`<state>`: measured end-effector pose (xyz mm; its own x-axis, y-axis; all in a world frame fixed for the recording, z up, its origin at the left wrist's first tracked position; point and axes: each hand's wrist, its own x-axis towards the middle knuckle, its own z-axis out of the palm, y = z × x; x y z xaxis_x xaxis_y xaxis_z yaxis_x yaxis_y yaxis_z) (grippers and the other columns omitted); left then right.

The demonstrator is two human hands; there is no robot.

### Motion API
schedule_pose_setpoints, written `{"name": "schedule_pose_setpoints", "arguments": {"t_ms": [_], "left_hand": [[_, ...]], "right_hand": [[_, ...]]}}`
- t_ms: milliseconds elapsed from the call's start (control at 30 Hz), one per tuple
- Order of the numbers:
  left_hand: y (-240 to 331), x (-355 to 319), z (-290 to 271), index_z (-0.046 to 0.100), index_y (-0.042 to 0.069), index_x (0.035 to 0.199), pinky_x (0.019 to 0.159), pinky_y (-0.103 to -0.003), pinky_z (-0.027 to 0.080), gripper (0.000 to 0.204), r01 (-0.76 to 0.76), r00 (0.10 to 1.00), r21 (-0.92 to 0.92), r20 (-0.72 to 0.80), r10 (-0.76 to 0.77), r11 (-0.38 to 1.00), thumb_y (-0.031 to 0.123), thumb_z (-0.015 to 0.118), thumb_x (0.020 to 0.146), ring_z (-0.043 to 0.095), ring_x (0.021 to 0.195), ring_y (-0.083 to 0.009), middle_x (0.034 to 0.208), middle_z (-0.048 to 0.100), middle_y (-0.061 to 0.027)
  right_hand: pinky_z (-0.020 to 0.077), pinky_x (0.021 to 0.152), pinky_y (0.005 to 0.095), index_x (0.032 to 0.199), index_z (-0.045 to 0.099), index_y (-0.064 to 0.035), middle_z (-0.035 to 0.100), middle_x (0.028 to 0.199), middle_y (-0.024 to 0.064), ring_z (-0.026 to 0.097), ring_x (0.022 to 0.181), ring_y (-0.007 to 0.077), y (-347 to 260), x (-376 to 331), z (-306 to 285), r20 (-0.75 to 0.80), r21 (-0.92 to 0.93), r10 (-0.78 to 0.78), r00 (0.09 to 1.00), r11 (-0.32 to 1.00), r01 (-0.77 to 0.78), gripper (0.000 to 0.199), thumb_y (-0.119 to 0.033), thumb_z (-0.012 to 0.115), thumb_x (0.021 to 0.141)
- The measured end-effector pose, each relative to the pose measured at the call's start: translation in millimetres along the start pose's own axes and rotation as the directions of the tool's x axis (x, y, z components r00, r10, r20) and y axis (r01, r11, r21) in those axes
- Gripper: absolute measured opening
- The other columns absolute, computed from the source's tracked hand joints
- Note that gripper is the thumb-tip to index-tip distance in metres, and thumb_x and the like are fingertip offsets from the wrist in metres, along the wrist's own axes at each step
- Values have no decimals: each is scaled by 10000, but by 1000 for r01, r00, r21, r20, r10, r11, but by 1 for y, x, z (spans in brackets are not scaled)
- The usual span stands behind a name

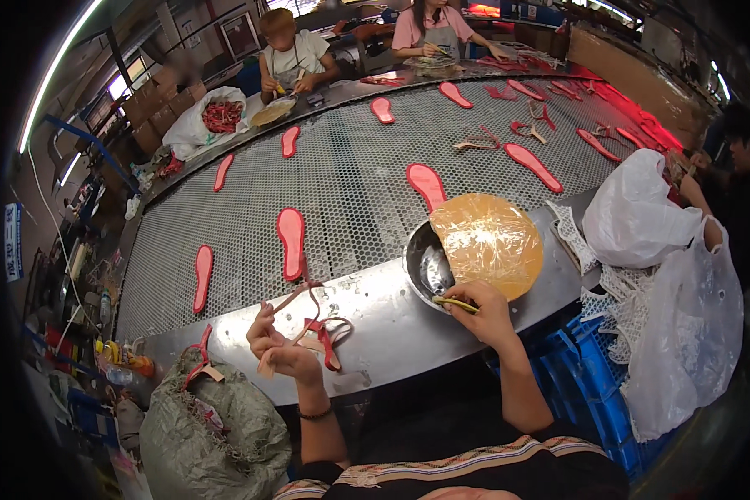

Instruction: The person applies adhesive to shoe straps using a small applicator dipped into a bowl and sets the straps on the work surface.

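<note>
My left hand point(285, 348) is closed on a thin sandal strap point(295, 293), red and tan, raised above the metal table edge. Just right of it, another red sandal strap point(332, 346) lies on the metal. My right hand point(487, 315) grips a slim yellow-green handle point(456, 305), perhaps a brush, at the near rim of a steel bowl point(425, 265). Its far end is not plain to see. A round yellow-orange board point(496, 242) wrapped in clear film covers the bowl's right part. Beyond my left hand, a red insole point(291, 242) rests on the mesh.
A wide mesh conveyor point(350, 200) bears several red insoles and straps. At lower left stands a grey-green sack point(212, 433) with a strap on top. White plastic bags point(683, 317) and a blue crate point(571, 367) flank my right. Two people work across the conveyor, another at far right.
</note>
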<state>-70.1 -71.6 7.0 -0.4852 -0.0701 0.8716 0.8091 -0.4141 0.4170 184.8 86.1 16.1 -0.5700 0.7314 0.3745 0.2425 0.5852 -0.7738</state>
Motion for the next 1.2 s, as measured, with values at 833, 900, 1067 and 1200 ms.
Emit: {"name": "schedule_pose_setpoints", "arguments": {"t_ms": [833,900,1067,1200], "left_hand": [[53,-61,58,341,77,1050,844,-496,485,475,304,932,-346,300,-202,887,515,441,896,584,894,-333,937,547,-196],[58,-55,60,322,96,1085,839,-500,486,471,426,899,-408,294,-326,808,510,443,896,582,898,-332,935,548,-196],[55,-43,52,401,158,1003,630,-470,526,442,708,676,-561,361,-642,430,581,323,903,576,737,-307,808,534,-137],[56,-23,46,418,148,810,363,-319,391,479,767,478,-642,577,-662,-6,564,219,939,402,460,-197,578,400,-74]], "right_hand": [[476,621,387,1109,574,-63,625,792,137,602,709,333,-27,31,7,6,66,-239,971,969,238,298,-99,622,817],[474,623,386,1049,598,-60,623,783,125,601,709,326,-24,36,6,-8,77,-305,952,949,305,243,-101,628,811],[465,595,359,883,603,-67,610,738,102,591,680,284,-23,34,6,-72,-14,-349,934,937,349,115,-80,647,777],[478,641,342,913,625,-46,621,792,114,608,723,281,-17,29,3,-40,1,-362,931,932,363,168,-27,660,749]]}}
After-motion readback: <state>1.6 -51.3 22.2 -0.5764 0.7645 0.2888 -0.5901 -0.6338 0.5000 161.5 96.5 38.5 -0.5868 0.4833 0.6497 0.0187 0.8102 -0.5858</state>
